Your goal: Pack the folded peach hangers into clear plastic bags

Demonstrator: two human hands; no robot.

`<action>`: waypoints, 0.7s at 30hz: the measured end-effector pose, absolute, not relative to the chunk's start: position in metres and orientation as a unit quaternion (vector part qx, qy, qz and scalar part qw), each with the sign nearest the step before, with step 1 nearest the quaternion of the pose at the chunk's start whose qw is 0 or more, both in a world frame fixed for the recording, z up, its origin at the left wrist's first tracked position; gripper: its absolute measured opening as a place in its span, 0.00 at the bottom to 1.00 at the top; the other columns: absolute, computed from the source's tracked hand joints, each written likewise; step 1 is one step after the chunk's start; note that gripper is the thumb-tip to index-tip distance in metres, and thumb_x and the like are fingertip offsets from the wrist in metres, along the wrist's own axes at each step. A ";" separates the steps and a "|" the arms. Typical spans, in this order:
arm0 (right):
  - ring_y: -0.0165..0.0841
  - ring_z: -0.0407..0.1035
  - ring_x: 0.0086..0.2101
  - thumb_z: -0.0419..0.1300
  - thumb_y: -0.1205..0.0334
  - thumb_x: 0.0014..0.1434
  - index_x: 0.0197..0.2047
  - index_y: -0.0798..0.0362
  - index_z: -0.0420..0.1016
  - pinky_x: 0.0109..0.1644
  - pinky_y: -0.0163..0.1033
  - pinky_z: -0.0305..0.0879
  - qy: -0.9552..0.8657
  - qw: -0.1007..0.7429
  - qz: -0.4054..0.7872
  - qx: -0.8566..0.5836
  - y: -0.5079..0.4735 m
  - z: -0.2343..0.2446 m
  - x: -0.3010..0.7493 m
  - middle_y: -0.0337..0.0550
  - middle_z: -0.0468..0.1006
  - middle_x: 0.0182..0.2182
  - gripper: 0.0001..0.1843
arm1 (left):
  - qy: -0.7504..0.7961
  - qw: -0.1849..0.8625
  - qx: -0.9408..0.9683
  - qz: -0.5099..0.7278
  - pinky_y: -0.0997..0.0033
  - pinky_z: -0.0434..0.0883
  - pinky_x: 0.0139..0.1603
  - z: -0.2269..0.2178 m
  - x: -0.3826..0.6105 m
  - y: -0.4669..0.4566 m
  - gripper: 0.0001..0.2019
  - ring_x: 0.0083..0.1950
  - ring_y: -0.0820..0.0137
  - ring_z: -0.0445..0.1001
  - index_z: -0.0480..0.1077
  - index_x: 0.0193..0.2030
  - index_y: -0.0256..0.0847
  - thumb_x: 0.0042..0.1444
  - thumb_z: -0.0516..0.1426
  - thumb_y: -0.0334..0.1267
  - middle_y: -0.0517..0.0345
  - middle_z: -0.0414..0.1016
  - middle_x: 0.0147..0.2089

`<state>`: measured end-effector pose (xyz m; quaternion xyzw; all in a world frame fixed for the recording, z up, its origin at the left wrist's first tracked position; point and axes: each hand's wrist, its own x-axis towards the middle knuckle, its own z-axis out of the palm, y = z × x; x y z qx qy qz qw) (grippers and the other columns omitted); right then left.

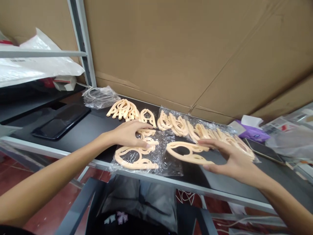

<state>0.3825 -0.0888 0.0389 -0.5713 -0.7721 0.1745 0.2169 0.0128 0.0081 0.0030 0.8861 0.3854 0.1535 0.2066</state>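
Under your hands, a dark chair (78,202) stands below the black desk (73,129) — your left hand (129,134), spread, rests on bagged peach plastic hangers (135,159), seemingly to pin them; your right hand (232,160), wide open, straddles a loose hanger (188,153), grip unclear.

Peach plastic hangers (146,132) partly hidden under L hand (127,133).

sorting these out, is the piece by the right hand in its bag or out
Out. The peach plastic piece lies bare on the black table, with no film shining over it and the right hand at its end.
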 end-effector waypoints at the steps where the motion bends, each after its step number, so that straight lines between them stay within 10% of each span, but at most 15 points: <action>1: 0.53 0.75 0.55 0.73 0.44 0.48 0.57 0.47 0.77 0.61 0.58 0.71 -0.780 0.216 0.184 -0.558 -0.091 0.036 0.380 0.50 0.80 0.56 0.34 | 0.382 0.207 0.888 0.153 0.56 0.66 0.62 0.003 0.013 0.008 0.39 0.65 0.52 0.70 0.66 0.69 0.47 0.52 0.64 0.59 0.51 0.72 0.67; 21: 0.47 0.69 0.58 0.73 0.48 0.53 0.60 0.45 0.69 0.63 0.57 0.65 -0.842 0.173 0.295 -0.417 -0.070 0.030 0.293 0.47 0.74 0.59 0.35 | 0.376 0.209 0.890 0.149 0.57 0.68 0.59 0.005 0.013 0.006 0.43 0.60 0.52 0.74 0.70 0.66 0.40 0.51 0.61 0.69 0.45 0.75 0.64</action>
